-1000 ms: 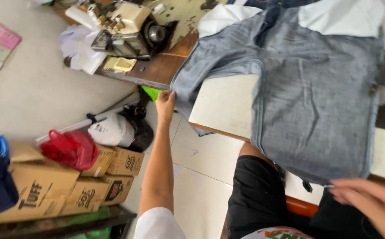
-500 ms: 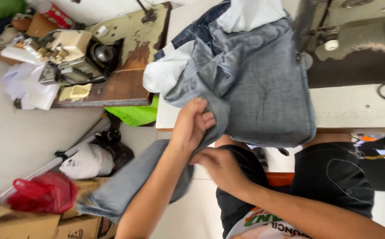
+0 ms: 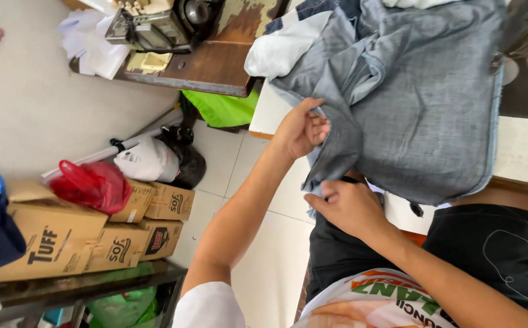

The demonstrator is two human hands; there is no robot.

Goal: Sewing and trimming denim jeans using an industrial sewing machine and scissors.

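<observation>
Both hands gripped the hanging edge of a grey denim garment at the table front.

Nearest, right hand (image 3: 350, 206) had its grip clenched on the lower fold of the grey denim garment (image 3: 422, 103); just above, left hand (image 3: 300, 129) pinched the same edge, fingers curled into the cloth. Garment lay spread on the white table (image 3: 522, 152), one side drooping over the near edge. Judged soft, limp, moderately heavy, not slippery; best held at hem or seam. Beyond: cardboard boxes (image 3: 63, 234), red bag (image 3: 91, 185) on floor; a machine (image 3: 154, 24) on the wooden bench (image 3: 203, 67).
</observation>
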